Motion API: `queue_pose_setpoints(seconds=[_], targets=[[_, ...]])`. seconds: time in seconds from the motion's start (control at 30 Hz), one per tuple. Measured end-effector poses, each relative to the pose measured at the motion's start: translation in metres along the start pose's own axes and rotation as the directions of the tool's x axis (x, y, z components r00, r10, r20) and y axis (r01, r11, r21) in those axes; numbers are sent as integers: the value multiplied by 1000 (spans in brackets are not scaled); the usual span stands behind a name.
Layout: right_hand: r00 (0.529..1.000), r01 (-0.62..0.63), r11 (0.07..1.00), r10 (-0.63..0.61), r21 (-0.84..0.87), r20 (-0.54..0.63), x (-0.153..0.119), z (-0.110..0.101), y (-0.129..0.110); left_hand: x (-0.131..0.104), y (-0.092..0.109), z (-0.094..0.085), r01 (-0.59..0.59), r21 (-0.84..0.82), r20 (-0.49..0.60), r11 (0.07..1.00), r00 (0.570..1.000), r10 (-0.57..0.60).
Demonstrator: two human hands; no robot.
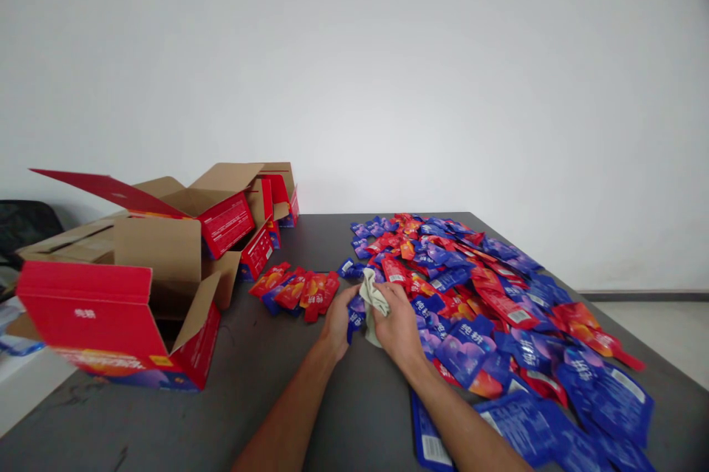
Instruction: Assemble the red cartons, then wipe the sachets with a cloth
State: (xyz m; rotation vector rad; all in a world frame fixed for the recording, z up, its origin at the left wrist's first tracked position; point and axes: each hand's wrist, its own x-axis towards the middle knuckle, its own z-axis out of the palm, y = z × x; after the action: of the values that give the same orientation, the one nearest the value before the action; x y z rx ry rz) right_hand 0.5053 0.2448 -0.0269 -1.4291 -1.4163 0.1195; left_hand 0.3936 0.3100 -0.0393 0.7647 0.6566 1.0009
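Note:
My left hand [339, 318] is closed on a blue pouch [356, 318] at the middle of the table. In my right hand [397, 320] is a crumpled pale cloth [372, 295], pressed close against that pouch. Part of the pouch is hidden behind the cloth and fingers. Left of my hands lies a small row of red and blue pouches [318, 292]. To the right spreads a large heap of red and blue pouches [468, 346], reaching close to my right wrist.
An open red carton [111, 317] stands at the front left, its flaps sticking up. Behind it are more open red cartons [227, 224]. The dark table [249, 398] ends at a white wall [354, 73]. A black bag [27, 228] is at the far left.

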Motion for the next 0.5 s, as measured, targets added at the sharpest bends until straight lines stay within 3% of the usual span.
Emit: queue_pose_setpoints(seconds=[0.13, 0.23, 0.3, 0.37, 0.43, 0.5], targets=[[996, -42, 995, 34, -95, -85, 10, -12, 11, -4, 3, -4, -111, 284, 14, 953, 994, 111], [997, -56, 988, 48, -145, -57, 12, -14, 16, -2, 9, -6, -261, 528, 64, 808, 961, 268], [997, -74, 984, 72, -163, -17, 11, -12, 16, 1, 14, -9, -323, 709, 106, 628, 928, 358], [995, -89, 981, 95, -175, 28, 9, -9, 16, 3, 18, -16, -314, 882, 143, 352, 889, 434], [993, -94, 977, 107, -191, 56, 7, -8, 15, 5, 20, -24, -208, 977, 154, 55, 853, 498], [991, -103, 972, 118, -210, 62, 7, -9, 14, 5, 22, -32, -29, 988, 111, -153, 820, 562]])
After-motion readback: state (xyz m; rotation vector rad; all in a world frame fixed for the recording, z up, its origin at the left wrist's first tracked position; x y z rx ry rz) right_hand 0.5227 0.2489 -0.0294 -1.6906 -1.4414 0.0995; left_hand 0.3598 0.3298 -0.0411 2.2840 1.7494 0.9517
